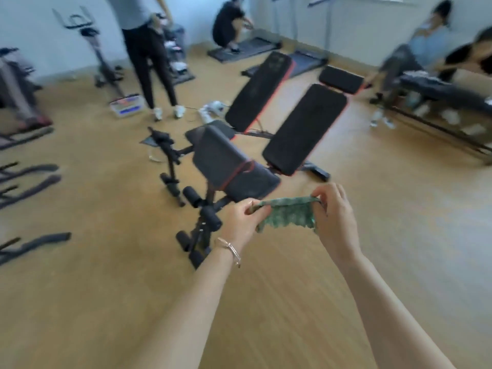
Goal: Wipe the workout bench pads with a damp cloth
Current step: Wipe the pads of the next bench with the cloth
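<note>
Head view looks down over a wooden gym floor, with motion blur across the whole scene. Two bare forearms reach forward from 6 o'clock. The left grip and the right grip are each clamped on a green patterned cloth. Fingers and thumb pinch its top edge at either end, so the cloth hangs stretched between them in the air, a little below the frame's centre. Whether it is damp cannot be told. A thin bracelet circles the left wrist.

Beyond the cloth, toward 11 o'clock from it, stands a black workout bench. Its dark front pad, crossed by a red seam, slopes toward the hands, and its near end lies close to the left grip but apart from the cloth. Black foam rollers on the bench's leg frame sit at 9 o'clock from the left grip. A second long pad lies tilted at 1 o'clock from the front pad. A third pad with red edging lies farther off toward 12 o'clock.

Around the room are a standing person in black trousers at 11 o'clock and a crouching person on a treadmill at 12 o'clock. An exercise bike stands at 10 o'clock. Blurred seated people are at 2 o'clock.
</note>
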